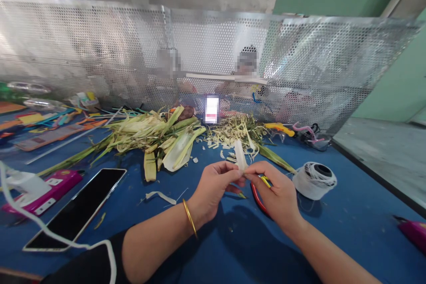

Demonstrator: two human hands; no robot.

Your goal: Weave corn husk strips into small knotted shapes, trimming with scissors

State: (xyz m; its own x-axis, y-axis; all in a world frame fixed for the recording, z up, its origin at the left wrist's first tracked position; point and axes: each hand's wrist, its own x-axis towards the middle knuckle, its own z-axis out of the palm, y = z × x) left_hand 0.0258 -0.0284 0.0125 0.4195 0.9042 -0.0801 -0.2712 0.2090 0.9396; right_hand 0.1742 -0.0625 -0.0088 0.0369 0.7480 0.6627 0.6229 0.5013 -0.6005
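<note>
Between my two hands a pale strip of corn husk (pixel 240 154) stands upright, its lower end pinched at the fingertips. My left hand (pixel 219 184) is closed on the strip from the left side. My right hand (pixel 274 191) meets it from the right, thumb and forefinger pressed together at the strip's base. Partly hidden behind the right hand lie red-handled pliers (pixel 258 196) on the blue table. To the right of that hand stands a spool of white thread (pixel 314 180). Small pale scraps lie just beyond the fingers.
A heap of green husks (pixel 143 131) and a pile of shredded trimmings (pixel 234 131) lie at the back. Left are a dark-screened phone (pixel 81 208), a magenta power strip (pixel 55 188) and a white cable (pixel 49 234). A perforated metal screen (pixel 213 44) stands behind, with people beyond.
</note>
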